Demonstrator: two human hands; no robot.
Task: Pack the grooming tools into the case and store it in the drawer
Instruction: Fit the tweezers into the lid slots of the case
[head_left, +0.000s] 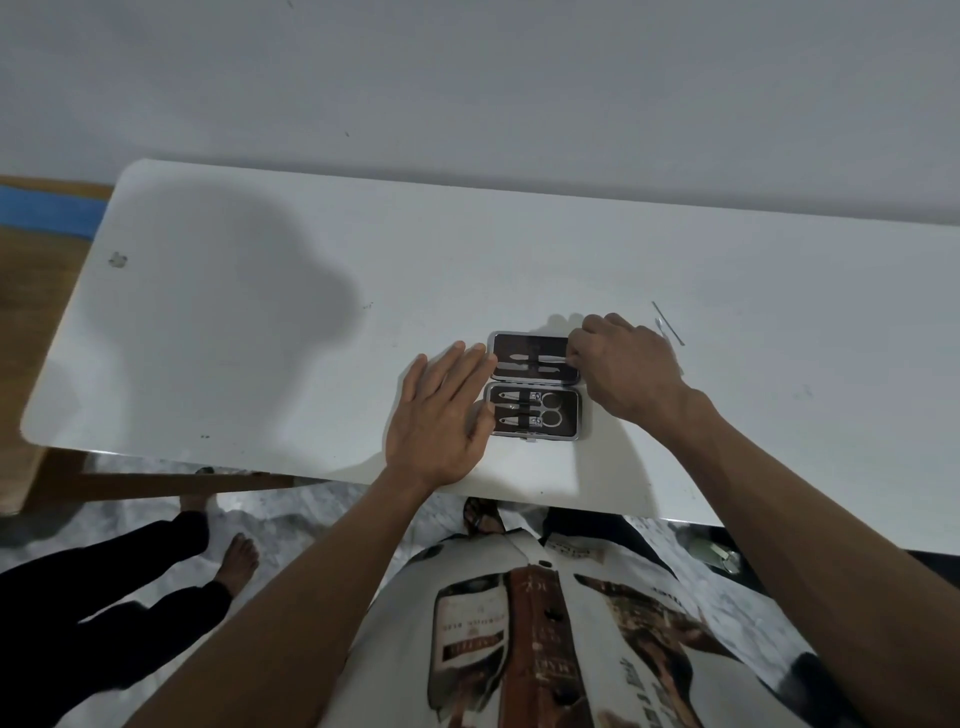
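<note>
Case open near table edge; left hand flat, right fingers pinch tool.

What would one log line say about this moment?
case: open on table | left hand: steadying | right hand: inserting tool | loose tool: outside

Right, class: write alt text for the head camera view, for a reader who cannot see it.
A person's right hand slots a thin metal tool into an open manicure case on a white table, while the left hand rests flat beside it. Two thin tools lie loose behind the right hand.
</note>
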